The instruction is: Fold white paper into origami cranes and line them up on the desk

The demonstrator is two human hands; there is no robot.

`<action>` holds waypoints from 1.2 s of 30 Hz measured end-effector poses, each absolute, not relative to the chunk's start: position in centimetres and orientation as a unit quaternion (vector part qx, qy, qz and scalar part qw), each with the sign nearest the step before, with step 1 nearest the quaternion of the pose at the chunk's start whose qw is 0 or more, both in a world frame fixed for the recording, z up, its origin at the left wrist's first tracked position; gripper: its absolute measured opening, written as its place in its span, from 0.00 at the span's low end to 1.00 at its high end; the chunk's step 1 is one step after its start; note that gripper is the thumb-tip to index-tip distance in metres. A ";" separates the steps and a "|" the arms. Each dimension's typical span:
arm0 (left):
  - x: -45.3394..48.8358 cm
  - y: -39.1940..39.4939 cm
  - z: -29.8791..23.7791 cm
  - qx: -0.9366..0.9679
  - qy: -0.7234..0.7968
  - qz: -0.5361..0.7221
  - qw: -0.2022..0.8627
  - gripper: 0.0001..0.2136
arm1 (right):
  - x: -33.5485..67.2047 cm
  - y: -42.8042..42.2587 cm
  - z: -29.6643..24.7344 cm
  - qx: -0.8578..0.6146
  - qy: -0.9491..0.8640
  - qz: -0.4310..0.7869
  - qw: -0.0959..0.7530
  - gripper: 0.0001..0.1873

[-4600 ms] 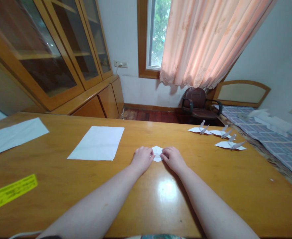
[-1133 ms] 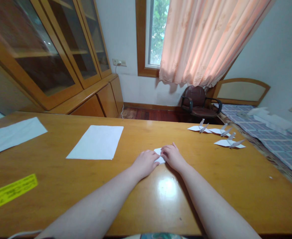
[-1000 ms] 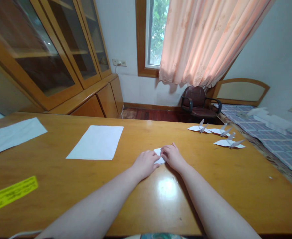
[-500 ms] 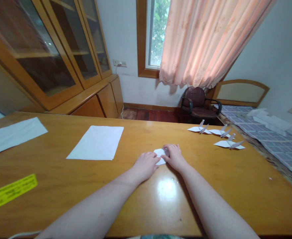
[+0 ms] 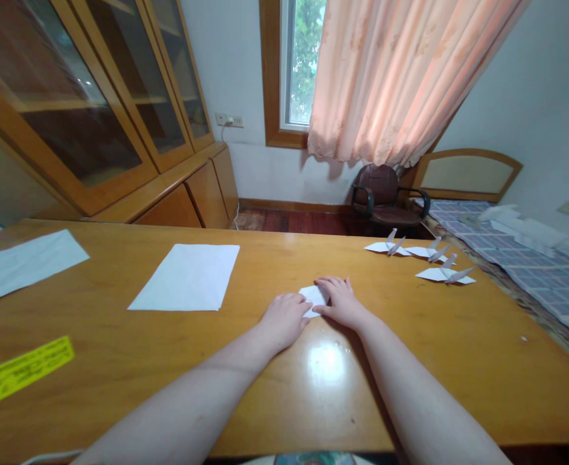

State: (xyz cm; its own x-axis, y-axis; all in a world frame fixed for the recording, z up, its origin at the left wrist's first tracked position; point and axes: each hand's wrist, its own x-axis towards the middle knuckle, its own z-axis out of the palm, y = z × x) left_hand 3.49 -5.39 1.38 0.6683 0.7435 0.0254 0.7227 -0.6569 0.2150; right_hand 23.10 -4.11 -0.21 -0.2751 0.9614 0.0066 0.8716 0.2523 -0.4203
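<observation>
A small folded piece of white paper point(image 5: 315, 296) lies on the wooden table point(image 5: 265, 387), between my two hands. My left hand point(image 5: 285, 318) grips its left side, with fingertips pressed on the paper. On the right, my right hand point(image 5: 341, 302) has its fingers over the far right edge and its thumb at the near edge, closed on the paper. The fingers partly cover the folds. Three folded white paper cranes, a far left one point(image 5: 387, 247), a middle one point(image 5: 429, 252) and a nearer one point(image 5: 445, 275), stand to the right.
White paper sheets point(image 5: 185, 278) lie left of my hands, and another white sheet point(image 5: 27, 265) is at the far left. A yellow printed strip point(image 5: 22, 373) is nearer. Beyond the table are a glass-door cabinet point(image 5: 143, 155), an office chair point(image 5: 381, 194) and a bed point(image 5: 517, 252).
My right thumb has shifted towards the near edge of the folded paper, showing more of its surface. The left hand stays nearly in place. The view has shifted slightly.
</observation>
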 end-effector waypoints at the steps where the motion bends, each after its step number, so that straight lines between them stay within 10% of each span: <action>1: 3.5 -5.4 1.4 0.909 0.403 0.057 0.092 0.12 | 23.1 -4.1 -0.2 -0.591 -0.778 0.169 0.128 0.35; 21: 3.7 -5.1 1.3 0.903 0.411 0.071 0.104 0.13 | 25.0 -3.8 -0.4 -0.596 -0.767 0.214 0.106 0.48; 36: 2.7 -4.0 1.2 0.886 0.432 0.104 0.130 0.11 | 24.1 -4.2 -0.1 -0.409 -0.847 0.237 0.245 0.18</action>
